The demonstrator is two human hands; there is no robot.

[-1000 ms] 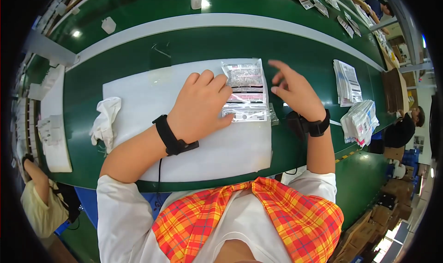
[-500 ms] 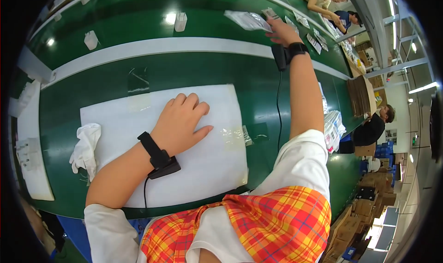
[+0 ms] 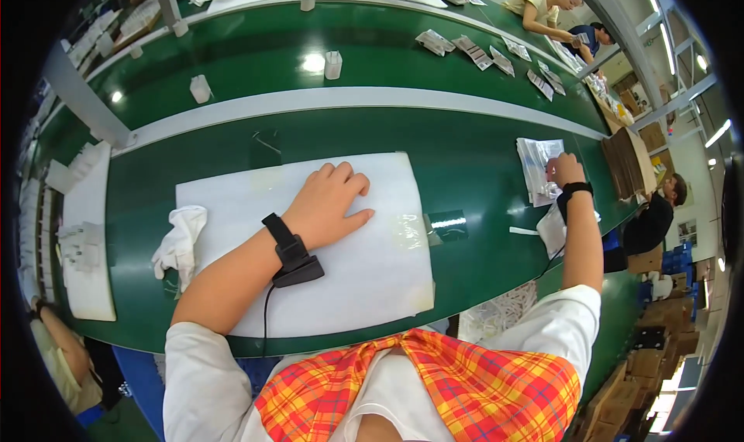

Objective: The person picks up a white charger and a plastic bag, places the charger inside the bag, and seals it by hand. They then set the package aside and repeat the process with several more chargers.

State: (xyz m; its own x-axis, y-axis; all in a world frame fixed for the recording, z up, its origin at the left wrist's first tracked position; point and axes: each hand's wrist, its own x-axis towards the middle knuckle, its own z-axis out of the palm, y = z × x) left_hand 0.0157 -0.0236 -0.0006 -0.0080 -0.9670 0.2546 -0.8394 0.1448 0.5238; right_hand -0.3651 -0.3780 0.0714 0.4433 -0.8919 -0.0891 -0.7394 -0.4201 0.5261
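Observation:
My left hand (image 3: 332, 203) rests palm down on a white foam sheet (image 3: 349, 287), its fingers loosely bent and apart and nothing in it. A black strap with a small box circles that wrist. At the table's right side, my right hand (image 3: 566, 171) has its fingers curled on flat, clear plastic bags (image 3: 535, 175) and seems to pinch one; the fingertips are partly hidden. Just below that hand lies a white packet (image 3: 552, 231), partly behind my forearm. A crumpled white glove (image 3: 182, 242) sits on the sheet's left edge.
Beyond a pale rail (image 3: 349, 97), a green conveyor surface carries small packaged items (image 3: 473, 52) and a white plastic piece (image 3: 333, 65). A white board (image 3: 85, 264) with clear parts stands at the left. Cardboard (image 3: 629, 163) and co-workers are at the right.
My right hand has come back from the far conveyor to the bags on the near right. The left hand stays on the foam sheet. The whole view has shifted slightly.

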